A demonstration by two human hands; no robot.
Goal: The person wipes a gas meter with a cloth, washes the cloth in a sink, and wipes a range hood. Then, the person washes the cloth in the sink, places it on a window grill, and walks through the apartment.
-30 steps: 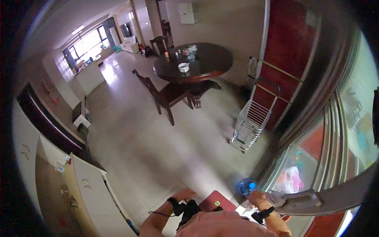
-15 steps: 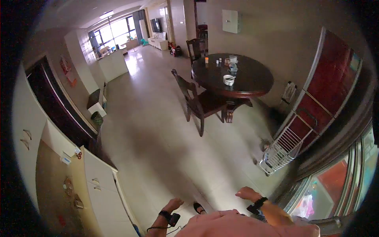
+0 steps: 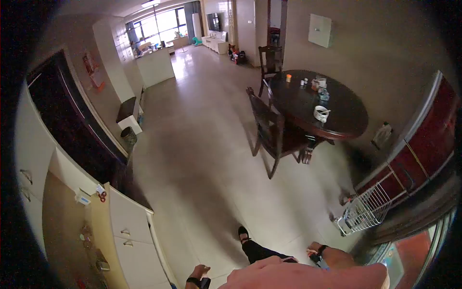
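My left hand (image 3: 199,271) is low in the view, left of my body, in a loose curl with nothing visible in it. A black band with a small dark device sits on that wrist. On the other side, my right hand (image 3: 315,249) hangs over the floor with its fingers curled in and no object showing. It also wears a black wrist strap (image 3: 323,254). Neither hand touches any furniture. The white cabinet (image 3: 132,236) is the nearest piece to my left hand, and a folded metal cart (image 3: 368,212) stands beyond my right hand.
A round dark table (image 3: 341,108) carries a white bowl (image 3: 321,113) and small containers. One wooden chair (image 3: 269,132) stands before it, another behind. Pale floor (image 3: 192,159) runs to a bright window. A wastebasket (image 3: 128,135) stands by the dark doorway (image 3: 72,115) at left.
The table, chair and cart have shifted right and slightly down in view. One leg now reaches forward in a step. Both hands appear lower, the left partly nearer the bottom edge.
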